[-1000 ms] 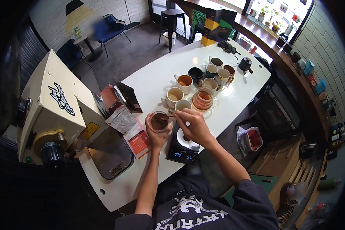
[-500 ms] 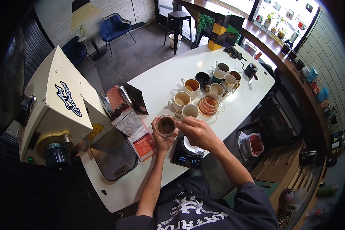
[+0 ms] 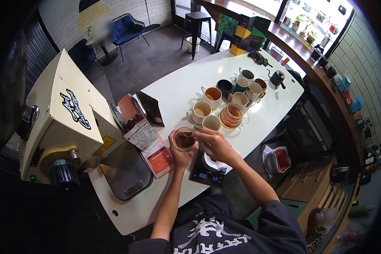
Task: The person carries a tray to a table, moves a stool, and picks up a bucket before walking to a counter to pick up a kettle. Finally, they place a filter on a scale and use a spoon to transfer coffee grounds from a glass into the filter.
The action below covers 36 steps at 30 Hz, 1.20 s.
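Observation:
My left hand (image 3: 182, 155) is wrapped round a clear cup (image 3: 177, 145) with dark brown coffee grounds (image 3: 184, 139) inside. My right hand (image 3: 213, 144) pinches what looks like a small spoon, its end inside the cup; the fingers mostly hide it. Below my right hand, a white paper filter (image 3: 211, 162) sits on a black scale (image 3: 205, 178) with lit blue digits, partly covered by the hand. Just beyond my hands stand a white mug (image 3: 211, 123) and a glass server (image 3: 231, 116) with reddish-brown liquid.
Several more mugs (image 3: 202, 109) cluster further along the white table (image 3: 178, 84). To the left are a cream grinder (image 3: 67, 106), a metal tray (image 3: 127, 175) and coffee bags (image 3: 158, 158). A black gooseneck kettle (image 3: 277, 78) and stacked boxes (image 3: 246, 36) stand at the far end.
The spoon end shows lower in the cup among the grounds, and my right hand has shifted slightly. The scale's right-hand digits appear a little higher. My left hand stays round the cup.

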Tool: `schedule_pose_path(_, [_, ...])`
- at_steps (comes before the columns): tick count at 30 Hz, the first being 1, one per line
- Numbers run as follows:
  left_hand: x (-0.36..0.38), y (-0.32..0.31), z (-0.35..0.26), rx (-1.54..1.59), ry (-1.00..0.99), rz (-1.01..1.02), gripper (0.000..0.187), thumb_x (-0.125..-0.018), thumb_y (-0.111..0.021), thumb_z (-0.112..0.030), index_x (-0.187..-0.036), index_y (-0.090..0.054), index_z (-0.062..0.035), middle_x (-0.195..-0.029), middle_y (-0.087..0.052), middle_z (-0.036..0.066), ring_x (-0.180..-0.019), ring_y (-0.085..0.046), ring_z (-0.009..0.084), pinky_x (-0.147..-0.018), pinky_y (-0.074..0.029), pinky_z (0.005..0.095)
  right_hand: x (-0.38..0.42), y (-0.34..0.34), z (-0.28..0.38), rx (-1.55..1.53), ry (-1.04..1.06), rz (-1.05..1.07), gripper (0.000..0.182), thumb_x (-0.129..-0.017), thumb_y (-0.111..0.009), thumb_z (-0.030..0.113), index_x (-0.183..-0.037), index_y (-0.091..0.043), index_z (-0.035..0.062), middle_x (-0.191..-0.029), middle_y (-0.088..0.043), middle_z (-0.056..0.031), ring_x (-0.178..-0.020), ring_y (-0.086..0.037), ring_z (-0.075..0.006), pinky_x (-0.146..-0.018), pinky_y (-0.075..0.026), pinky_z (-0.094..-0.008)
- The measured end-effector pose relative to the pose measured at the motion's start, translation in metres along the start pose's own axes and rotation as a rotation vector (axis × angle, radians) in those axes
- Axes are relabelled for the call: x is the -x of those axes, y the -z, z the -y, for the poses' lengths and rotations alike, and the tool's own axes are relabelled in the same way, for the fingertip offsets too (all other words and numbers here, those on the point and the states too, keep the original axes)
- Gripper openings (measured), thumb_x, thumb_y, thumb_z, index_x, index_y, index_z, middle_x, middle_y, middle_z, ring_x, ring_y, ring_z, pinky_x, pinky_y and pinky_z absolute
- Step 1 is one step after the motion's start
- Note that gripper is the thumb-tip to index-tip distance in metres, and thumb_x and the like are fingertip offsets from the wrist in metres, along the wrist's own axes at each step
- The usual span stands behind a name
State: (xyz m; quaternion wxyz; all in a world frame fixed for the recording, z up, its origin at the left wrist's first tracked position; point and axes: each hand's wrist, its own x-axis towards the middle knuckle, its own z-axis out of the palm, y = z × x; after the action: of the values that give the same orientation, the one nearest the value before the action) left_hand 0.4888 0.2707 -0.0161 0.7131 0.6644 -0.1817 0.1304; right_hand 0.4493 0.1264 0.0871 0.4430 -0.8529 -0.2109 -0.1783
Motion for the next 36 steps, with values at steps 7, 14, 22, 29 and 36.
schedule_pose_path(7, [0.0, -0.001, -0.001, -0.045, 0.006, -0.019, 0.078, -0.065, -0.084, -0.008, -0.126, -0.037, -0.001, -0.113, -0.054, 0.012, -0.104, -0.057, 0.0206, -0.092, -0.048, 0.0328, -0.003, 0.012, 0.009, 0.041, -0.056, -0.048, 0.014, -0.086, -0.061, 0.003, -0.098, -0.064, -0.004, -0.08, -0.058, -0.0161, -0.067, -0.059, -0.0338, -0.061, -0.046, -0.041])
schedule_pose_path(14, [0.001, -0.002, 0.001, -0.008, 0.021, -0.02, 0.079, -0.064, -0.085, -0.009, -0.126, -0.037, 0.0001, -0.114, -0.054, 0.013, -0.103, -0.058, 0.0208, -0.093, -0.047, 0.0335, -0.004, 0.0, 0.0, -0.027, -0.153, -0.091, 0.011, -0.088, -0.059, 0.004, -0.09, -0.065, -0.0055, -0.073, -0.061, -0.0151, -0.062, -0.063, -0.0273, -0.058, -0.048, -0.0363])
schedule_pose_path(22, [0.002, 0.0, 0.006, -0.071, 0.064, -0.012, 0.084, -0.063, -0.085, -0.01, -0.129, -0.035, -0.002, -0.116, -0.051, 0.013, -0.105, -0.055, 0.0221, -0.094, -0.046, 0.0353, -0.002, 0.0, -0.012, -0.269, -0.503, -0.209, 0.02, -0.09, -0.058, 0.009, -0.094, -0.069, -0.0075, -0.066, -0.067, -0.0121, -0.056, -0.063, -0.012, -0.054, -0.05, -0.0269])
schedule_pose_path(29, [0.002, -0.003, 0.004, -0.001, 0.09, -0.033, 0.078, -0.063, -0.084, -0.007, -0.126, -0.037, 0.0001, -0.113, -0.054, 0.013, -0.104, -0.057, 0.0203, -0.094, -0.046, 0.0337, 0.004, 0.009, -0.022, -0.493, -0.61, -0.258, 0.022, -0.094, -0.057, 0.01, -0.091, -0.068, -0.0085, -0.066, -0.064, -0.0068, -0.055, -0.06, -0.0095, -0.05, -0.048, -0.0224])
schedule_pose_path(36, [0.002, -0.002, 0.006, -0.1, 0.019, -0.023, 0.079, -0.065, -0.083, -0.006, -0.128, -0.035, -0.0015, -0.116, -0.05, 0.013, -0.105, -0.054, 0.0208, -0.092, -0.047, 0.0346, 0.007, 0.012, -0.02, -0.427, -0.517, -0.238, 0.024, -0.094, -0.056, 0.012, -0.097, -0.068, -0.0076, -0.069, -0.066, -0.0073, -0.059, -0.062, -0.0098, -0.055, -0.049, -0.0238])
